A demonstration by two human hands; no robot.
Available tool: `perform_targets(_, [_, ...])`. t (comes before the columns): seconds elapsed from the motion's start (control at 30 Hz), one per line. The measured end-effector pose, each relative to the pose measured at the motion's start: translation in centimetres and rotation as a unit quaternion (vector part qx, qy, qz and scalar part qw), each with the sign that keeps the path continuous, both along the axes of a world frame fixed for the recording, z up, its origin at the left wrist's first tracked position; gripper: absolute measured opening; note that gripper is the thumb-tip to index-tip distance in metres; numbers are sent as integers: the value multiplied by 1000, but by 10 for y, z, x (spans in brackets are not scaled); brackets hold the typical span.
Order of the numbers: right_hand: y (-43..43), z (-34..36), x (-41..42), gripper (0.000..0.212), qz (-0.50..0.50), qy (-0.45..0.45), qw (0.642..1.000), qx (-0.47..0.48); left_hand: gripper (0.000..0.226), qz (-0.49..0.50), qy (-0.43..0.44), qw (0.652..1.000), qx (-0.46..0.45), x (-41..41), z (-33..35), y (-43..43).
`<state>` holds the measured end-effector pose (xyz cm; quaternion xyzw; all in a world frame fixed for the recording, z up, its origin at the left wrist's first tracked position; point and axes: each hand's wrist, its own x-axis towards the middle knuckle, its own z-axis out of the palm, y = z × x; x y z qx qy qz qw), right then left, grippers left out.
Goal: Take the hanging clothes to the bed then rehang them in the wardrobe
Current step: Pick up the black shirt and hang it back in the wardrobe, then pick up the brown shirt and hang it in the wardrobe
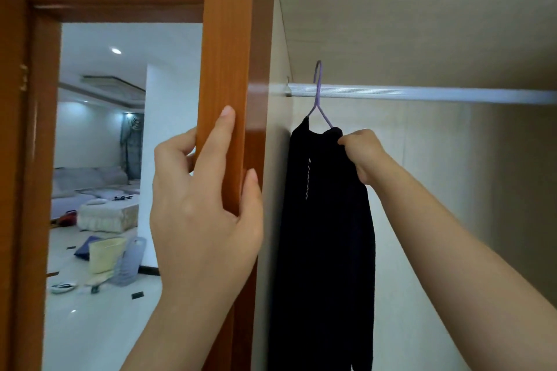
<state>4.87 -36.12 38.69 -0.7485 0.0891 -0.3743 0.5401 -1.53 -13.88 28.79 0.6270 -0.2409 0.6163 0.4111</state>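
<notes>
A black garment hangs on a purple hanger, whose hook sits over the silver wardrobe rail at its far left end. My right hand is closed on the garment's shoulder just below the hanger. My left hand is wrapped around the edge of the orange-brown wardrobe door, fingers on its front face. The rest of the rail carries nothing in view. The bed is out of sight.
The wardrobe's pale side panel stands just left of the garment. A wooden doorway at the left opens onto a room with a sofa and bags on a white tiled floor.
</notes>
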Motion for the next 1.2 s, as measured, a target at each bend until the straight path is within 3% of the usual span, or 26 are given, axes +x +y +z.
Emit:
perform_targets(0.37, [26,-38,16,34,70,1,997,28,59,-16,10,1000,1,-3,0,0])
perform_targets(0.53, [29,-42,8,27,97,-5,995,14,61,-26,10,1000,-3,-5,0,1])
perform_targets(0.67, [31,-44,-5,7,106,11,994,-12,60,-26,-1,1000,-9,-5,-2,0])
perform_targets(0.8, [36,-51,-24,12,97,11,995,-11,59,-42,0,999,10,-2,-7,3])
perform_targets(0.9, [41,-64,-44,19,67,2,998,-17,60,-94,7,994,49,1,-16,11])
perform_targets(1.0, [48,-90,-68,10,28,-32,999,-7,55,-185,43,981,45,4,-33,20])
perform_targets(1.2, [76,-180,-101,12,-46,-18,998,38,43,-286,64,955,43,12,-82,35])
